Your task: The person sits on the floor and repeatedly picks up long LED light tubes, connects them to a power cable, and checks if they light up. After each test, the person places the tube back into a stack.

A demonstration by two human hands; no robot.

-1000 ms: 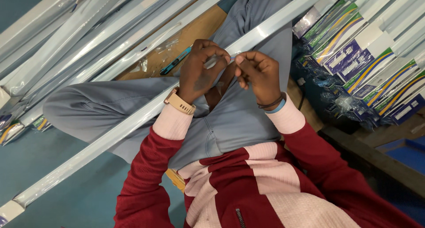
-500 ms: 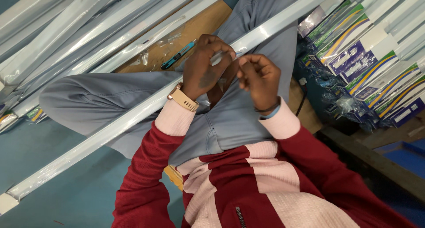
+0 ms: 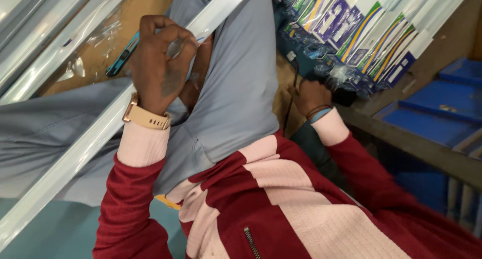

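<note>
Seated, with a long white plastic tube-light batten [image 3: 95,133] laid slantwise across grey-trousered legs [image 3: 236,88]. Left hand [image 3: 160,68], wearing a gold wristwatch with a beige strap [image 3: 143,116], curled over the batten near the knee, fingers [image 3: 175,35] bent and pinching its upper edge. Right hand [image 3: 311,95], ringed by a blue wristband [image 3: 320,114], off to the side and well apart from the batten, closed around a dark object just beside a thin black cable [image 3: 291,93]; cannot tell exactly what is gripped. Beyond it, stacked white, blue and yellow cardboard boxes [image 3: 361,33]. On the brown board beside the leg, a teal-handled cutter [image 3: 123,53] and clear plastic wrap [image 3: 75,68]. More white battens [image 3: 30,33] lying parallel at upper left.
</note>
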